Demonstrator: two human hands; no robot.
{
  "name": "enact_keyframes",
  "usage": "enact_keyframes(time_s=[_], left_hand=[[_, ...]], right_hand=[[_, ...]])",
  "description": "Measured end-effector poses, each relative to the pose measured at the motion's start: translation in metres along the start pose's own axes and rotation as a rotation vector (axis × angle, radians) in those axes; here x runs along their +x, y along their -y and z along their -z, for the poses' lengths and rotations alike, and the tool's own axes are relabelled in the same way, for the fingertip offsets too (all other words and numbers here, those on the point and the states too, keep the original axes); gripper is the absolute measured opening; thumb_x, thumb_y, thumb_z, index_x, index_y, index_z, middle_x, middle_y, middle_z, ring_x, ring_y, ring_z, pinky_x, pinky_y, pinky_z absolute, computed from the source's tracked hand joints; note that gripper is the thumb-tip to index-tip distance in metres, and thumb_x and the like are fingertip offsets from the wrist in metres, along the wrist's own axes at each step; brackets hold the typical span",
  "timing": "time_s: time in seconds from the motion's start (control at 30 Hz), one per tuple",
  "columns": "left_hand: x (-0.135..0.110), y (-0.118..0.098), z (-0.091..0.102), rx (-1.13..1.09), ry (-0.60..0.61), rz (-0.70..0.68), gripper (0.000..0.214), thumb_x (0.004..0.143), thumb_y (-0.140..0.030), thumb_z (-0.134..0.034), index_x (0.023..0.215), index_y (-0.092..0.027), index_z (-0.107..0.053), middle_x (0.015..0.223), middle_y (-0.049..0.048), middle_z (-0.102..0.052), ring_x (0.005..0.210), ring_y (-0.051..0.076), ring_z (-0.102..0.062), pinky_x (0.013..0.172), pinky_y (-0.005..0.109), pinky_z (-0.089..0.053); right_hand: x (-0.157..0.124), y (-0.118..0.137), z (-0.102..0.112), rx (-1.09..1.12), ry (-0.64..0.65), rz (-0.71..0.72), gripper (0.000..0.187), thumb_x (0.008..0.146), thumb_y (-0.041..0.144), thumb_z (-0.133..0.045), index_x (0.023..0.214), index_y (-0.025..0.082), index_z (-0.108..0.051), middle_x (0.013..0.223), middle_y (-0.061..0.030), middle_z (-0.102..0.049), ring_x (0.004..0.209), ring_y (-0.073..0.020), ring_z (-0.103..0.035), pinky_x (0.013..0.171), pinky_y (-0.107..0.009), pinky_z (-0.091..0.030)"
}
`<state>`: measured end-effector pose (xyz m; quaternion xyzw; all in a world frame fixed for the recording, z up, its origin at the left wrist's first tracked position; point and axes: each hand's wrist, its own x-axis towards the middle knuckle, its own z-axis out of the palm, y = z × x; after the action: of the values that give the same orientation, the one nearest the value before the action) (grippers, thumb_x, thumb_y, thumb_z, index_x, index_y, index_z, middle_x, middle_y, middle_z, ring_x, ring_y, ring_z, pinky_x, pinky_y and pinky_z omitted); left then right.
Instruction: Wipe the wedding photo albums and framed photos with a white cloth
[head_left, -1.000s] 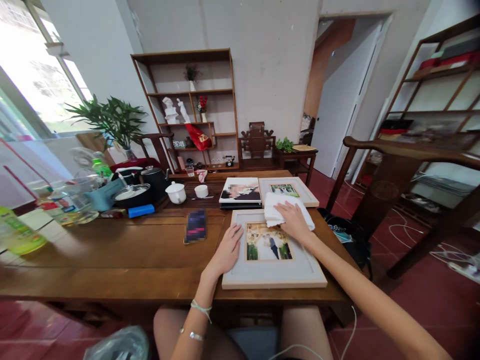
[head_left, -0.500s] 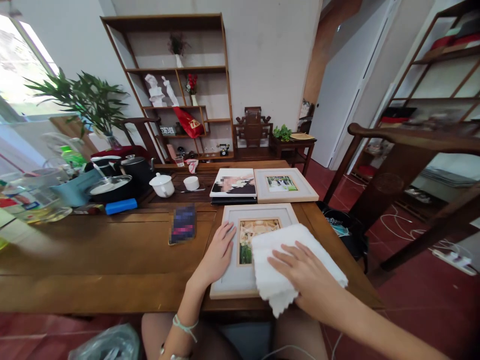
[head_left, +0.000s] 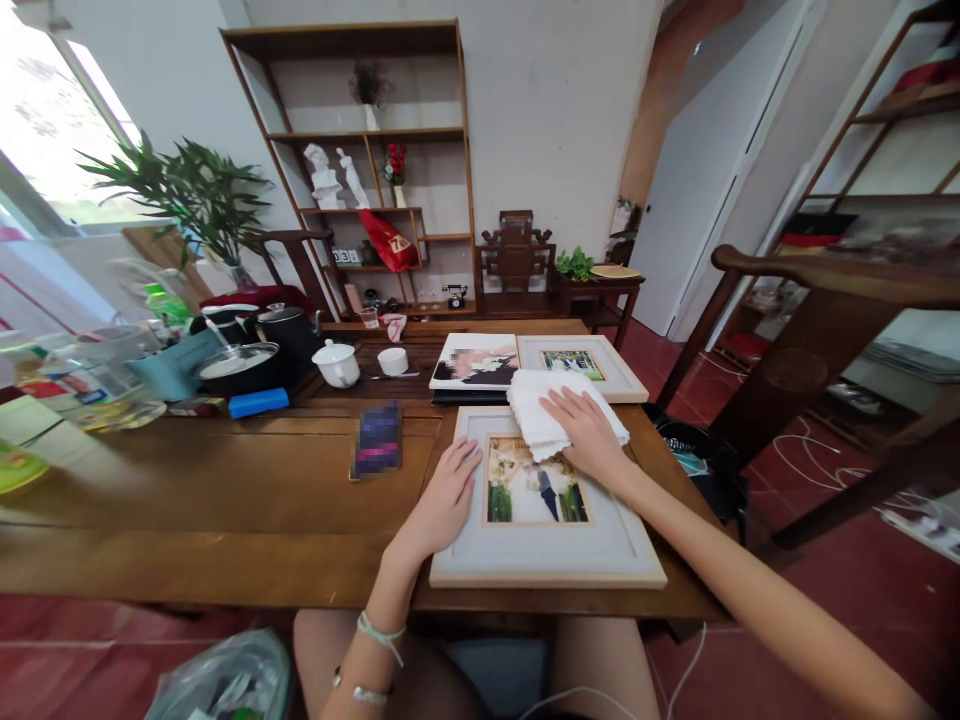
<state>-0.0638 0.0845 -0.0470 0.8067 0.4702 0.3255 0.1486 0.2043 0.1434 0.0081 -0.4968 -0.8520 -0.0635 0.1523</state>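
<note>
Out left on the brown table [head_left: 210,500], a dark, pixel-blurred rectangle [head_left: 377,440] lies flat! Beyond it, a white lidded pot [head_left: 336,364] sits near a small white cup [head_left: 392,361], and a bright blue block [head_left: 259,403] rests just in front of a glass-lidded pan [head_left: 240,367]. Over to the wall: shelves [head_left: 341,36] carrying white figurines [head_left: 322,178], red flowers [head_left: 396,162] and (quite the splash of colour) a draped red pennant [head_left: 386,240]. Wide left, a leafy plant [head_left: 195,195] spreads its fronds; far right, a dark wooden chair [head_left: 799,360] looms above the red floor [head_left: 847,610]!
</note>
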Motion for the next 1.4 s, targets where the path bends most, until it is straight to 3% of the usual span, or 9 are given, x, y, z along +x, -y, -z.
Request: enact_keyframes(time_s=[0.17,0.4,0.57,0.67,0.8,0.93,1.07,1.27,1.4], left_hand=[[0.0,0.0,-0.001,0.007,-0.005,0.009,0.043,0.096,-0.019,-0.034,0.134,-0.017,-0.052,0.147,0.0113,-0.043,0.143,0.025,-0.028,0.118,0.052,-0.025],[0.0,-0.002,-0.002,0.014,-0.014,0.007,0.043,0.095,-0.02,-0.034,0.134,-0.016,-0.052,0.146,0.0118,-0.044,0.143,0.025,-0.028,0.118,0.05,-0.026],[0.0,-0.002,-0.001,0.006,-0.014,-0.001,0.043,0.095,-0.018,-0.035,0.134,-0.017,-0.053,0.147,0.0114,-0.044,0.142,0.025,-0.029,0.117,0.052,-0.026],[0.001,-0.003,0.001,0.011,0.002,-0.002,0.043,0.094,-0.018,-0.035,0.134,-0.016,-0.053,0.147,0.0122,-0.044,0.142,0.026,-0.029,0.117,0.053,-0.026],[0.001,-0.006,0.004,0.014,0.024,0.012,0.043,0.094,-0.018,-0.035,0.134,-0.015,-0.053,0.147,0.0132,-0.043,0.142,0.027,-0.029,0.117,0.054,-0.026],[0.001,-0.005,0.004,-0.003,0.024,0.003,0.043,0.094,-0.018,-0.036,0.134,-0.016,-0.053,0.147,0.0118,-0.044,0.142,0.026,-0.029,0.118,0.053,-0.026],[0.001,-0.003,0.003,-0.012,0.007,-0.008,0.043,0.094,-0.017,-0.037,0.133,-0.017,-0.053,0.146,0.0119,-0.045,0.142,0.026,-0.029,0.117,0.054,-0.026],[0.001,-0.003,0.001,-0.014,-0.013,-0.006,0.043,0.094,-0.017,-0.036,0.132,-0.016,-0.054,0.145,0.013,-0.045,0.142,0.027,-0.03,0.117,0.053,-0.027],[0.001,-0.005,0.001,-0.002,-0.011,-0.001,0.043,0.093,-0.018,-0.039,0.133,-0.015,-0.054,0.145,0.0135,-0.045,0.142,0.027,-0.03,0.117,0.054,-0.026]], right_hand=[[-0.006,0.01,0.006,-0.002,0.149,0.003,0.075,0.065,-0.002,-0.052,0.139,0.011,-0.048,0.147,-0.0152,-0.045,0.141,-0.033,-0.029,0.116,-0.052,-0.019],[-0.088,0.055,0.044,0.123,0.33,0.064,0.078,0.06,0.001,-0.051,0.136,0.017,-0.052,0.143,-0.0127,-0.05,0.138,-0.0329,-0.036,0.115,-0.054,-0.023],[-0.123,0.078,0.052,0.211,0.326,0.173,0.082,0.061,0.007,-0.052,0.141,0.022,-0.047,0.145,-0.0094,-0.048,0.139,-0.0323,-0.034,0.112,-0.053,-0.03],[-0.109,0.069,0.038,0.181,0.252,0.166,0.078,0.064,0.008,-0.053,0.141,0.019,-0.047,0.147,-0.0112,-0.046,0.14,-0.0306,-0.031,0.114,-0.053,-0.026],[-0.063,0.038,0.015,0.055,0.147,0.105,0.078,0.065,0.004,-0.052,0.142,0.015,-0.044,0.15,-0.0113,-0.042,0.141,-0.0293,-0.029,0.116,-0.05,-0.019],[-0.022,0.009,0.004,-0.045,0.044,0.013,0.074,0.068,0.003,-0.051,0.141,0.015,-0.046,0.15,-0.011,-0.042,0.141,-0.0307,-0.03,0.115,-0.05,-0.02],[-0.018,0.002,0.005,-0.065,0.045,-0.003,0.071,0.07,0.002,-0.051,0.139,0.015,-0.048,0.149,-0.0117,-0.043,0.141,-0.03,-0.03,0.115,-0.049,-0.022],[-0.08,0.037,0.034,-0.072,0.211,0.04,0.076,0.06,-0.001,-0.051,0.135,0.014,-0.052,0.145,-0.0115,-0.048,0.136,-0.033,-0.038,0.11,-0.051,-0.031],[-0.132,0.071,0.049,-0.057,0.226,0.088,0.083,0.056,0.001,-0.051,0.138,0.017,-0.05,0.142,-0.0118,-0.052,0.13,-0.0364,-0.045,0.099,-0.054,-0.043]])
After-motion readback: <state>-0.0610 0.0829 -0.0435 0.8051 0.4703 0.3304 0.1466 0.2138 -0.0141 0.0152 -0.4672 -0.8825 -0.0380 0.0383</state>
